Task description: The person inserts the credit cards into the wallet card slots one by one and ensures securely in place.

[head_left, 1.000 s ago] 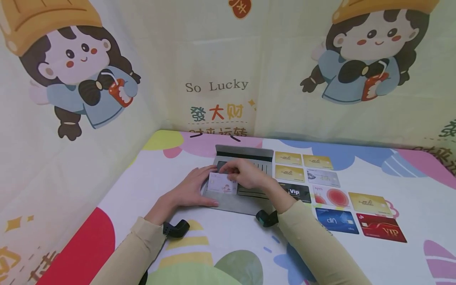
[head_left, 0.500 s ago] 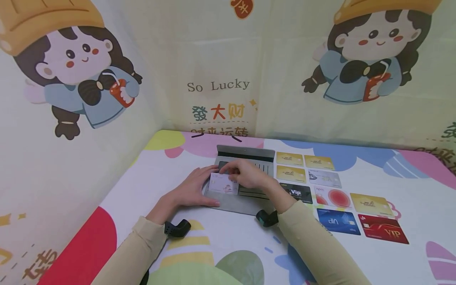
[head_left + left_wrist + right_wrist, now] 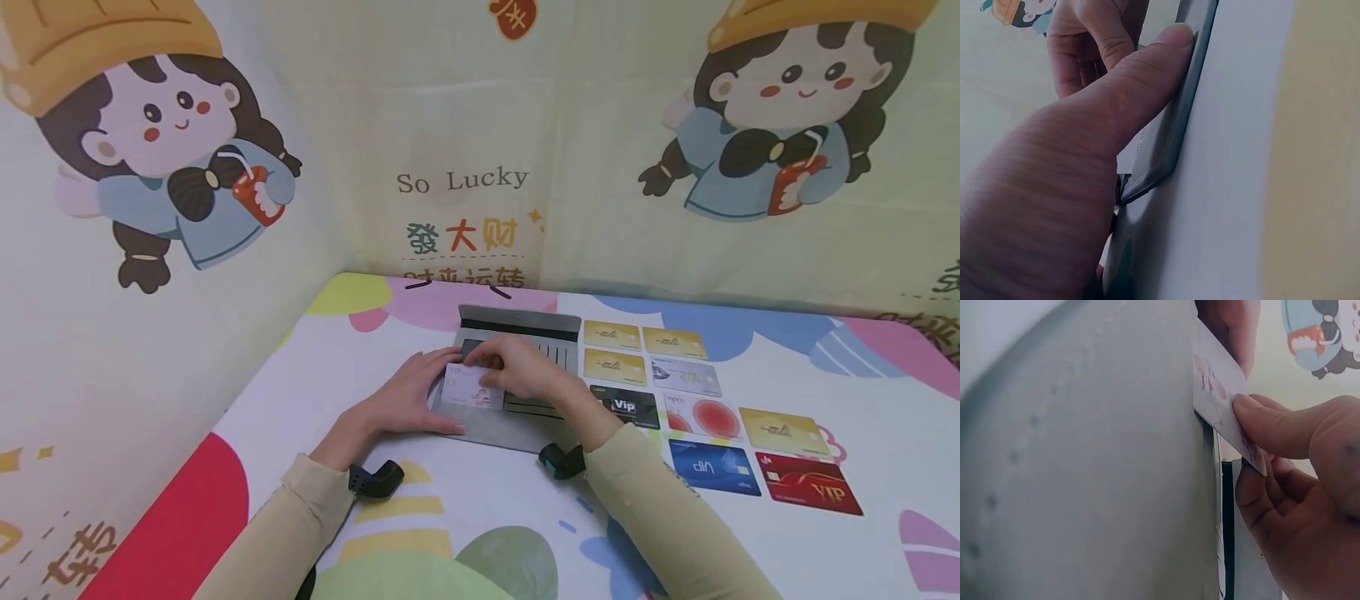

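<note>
A grey card wallet [image 3: 487, 425] with rows of slots lies unfolded on the table. Over its left half is a pale pink-white VIP card [image 3: 472, 387], tilted against the grey panel in the right wrist view. My right hand [image 3: 521, 367] pinches this card by one edge, thumb [image 3: 1266, 425] on the printed face and fingers behind. At the wallet's left end my left hand [image 3: 405, 396] spreads out, its thumb [image 3: 1160, 56] along the front edge and its fingers reaching toward the back. A dark card [image 3: 471, 346] shows partly behind the right fingers.
Right of the wallet lie several loose cards in rows, among them a gold card [image 3: 783, 432], a blue card [image 3: 712, 467], a red VIP card [image 3: 810, 483] and a black Vip card [image 3: 626, 406]. A printed cloth wall [image 3: 600, 242] rises behind the patterned table.
The head view has shifted slightly. Both hands, the card and the wallet keep practically the same places.
</note>
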Tool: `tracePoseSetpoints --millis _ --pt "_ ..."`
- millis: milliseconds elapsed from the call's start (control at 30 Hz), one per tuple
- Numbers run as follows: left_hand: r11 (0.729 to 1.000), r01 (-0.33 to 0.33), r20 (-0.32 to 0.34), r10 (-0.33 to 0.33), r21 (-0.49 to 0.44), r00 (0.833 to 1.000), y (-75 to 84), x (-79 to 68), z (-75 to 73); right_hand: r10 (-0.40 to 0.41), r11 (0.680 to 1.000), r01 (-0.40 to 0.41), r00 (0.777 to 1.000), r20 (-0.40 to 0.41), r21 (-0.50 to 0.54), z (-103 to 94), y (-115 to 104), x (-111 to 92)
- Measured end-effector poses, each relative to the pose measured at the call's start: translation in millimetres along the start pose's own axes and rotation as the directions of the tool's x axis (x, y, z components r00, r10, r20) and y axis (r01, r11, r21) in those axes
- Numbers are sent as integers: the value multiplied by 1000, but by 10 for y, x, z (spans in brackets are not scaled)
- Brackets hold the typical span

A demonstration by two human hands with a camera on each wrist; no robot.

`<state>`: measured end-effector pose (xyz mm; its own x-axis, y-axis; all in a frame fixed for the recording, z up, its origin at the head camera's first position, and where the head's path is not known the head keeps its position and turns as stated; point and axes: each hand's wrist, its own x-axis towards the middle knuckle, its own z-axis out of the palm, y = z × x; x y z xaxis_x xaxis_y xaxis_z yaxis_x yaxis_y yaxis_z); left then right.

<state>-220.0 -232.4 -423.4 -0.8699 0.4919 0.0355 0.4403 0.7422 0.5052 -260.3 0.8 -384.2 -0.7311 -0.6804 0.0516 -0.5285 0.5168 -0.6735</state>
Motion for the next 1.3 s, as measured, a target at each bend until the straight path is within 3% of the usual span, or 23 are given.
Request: tracePoseSetpoints --millis 567,1000,1300 --pt "1000 -5 -6 4 -26 1000 36 6 -29 30 999 -30 999 -38 -12 28 -18 -2" --pt "1000 -25 -3 25 -14 1000 17 4 -27 -18 1000 17 999 46 16 28 -4 -37" --pt "999 -32 -12 32 -12 999 10 -4 -28 -9 1000 9 997 73 6 37 -46 -48"
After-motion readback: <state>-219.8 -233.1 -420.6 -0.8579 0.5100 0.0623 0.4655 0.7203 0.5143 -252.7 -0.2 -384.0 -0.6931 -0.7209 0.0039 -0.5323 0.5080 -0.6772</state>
